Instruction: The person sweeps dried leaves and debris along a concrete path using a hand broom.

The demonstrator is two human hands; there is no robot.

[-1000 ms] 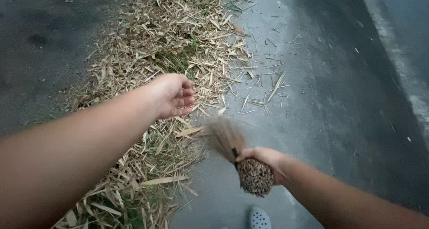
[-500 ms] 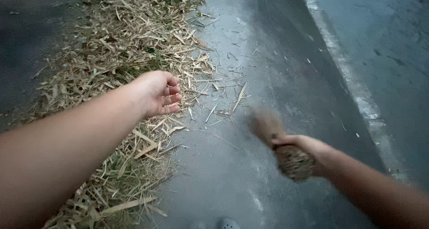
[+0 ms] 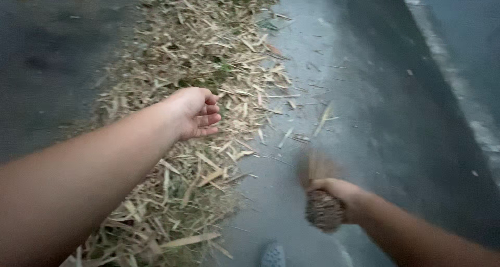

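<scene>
My right hand [image 3: 344, 194] grips a short brown hand broom [image 3: 322, 199] by its bound end, bristles blurred and pointing away over the wet grey pavement [image 3: 338, 74]. My left hand [image 3: 195, 111] hangs in the air with fingers loosely curled and nothing in it, above a long heap of dry straw-coloured leaves [image 3: 208, 64]. The broom sits just right of the heap's edge.
Dark asphalt [image 3: 47, 64] lies left of the leaf heap. A pale kerb line [image 3: 453, 74] runs along the right of the pavement. The toe of a light perforated shoe [image 3: 273, 255] shows at the bottom edge. Loose leaf bits [image 3: 323, 118] scatter on the pavement.
The broom and my right hand have swung back left and lower, toward the heap's edge, after sweeping right. My left hand has stayed above the leaves. The view has shifted slightly.
</scene>
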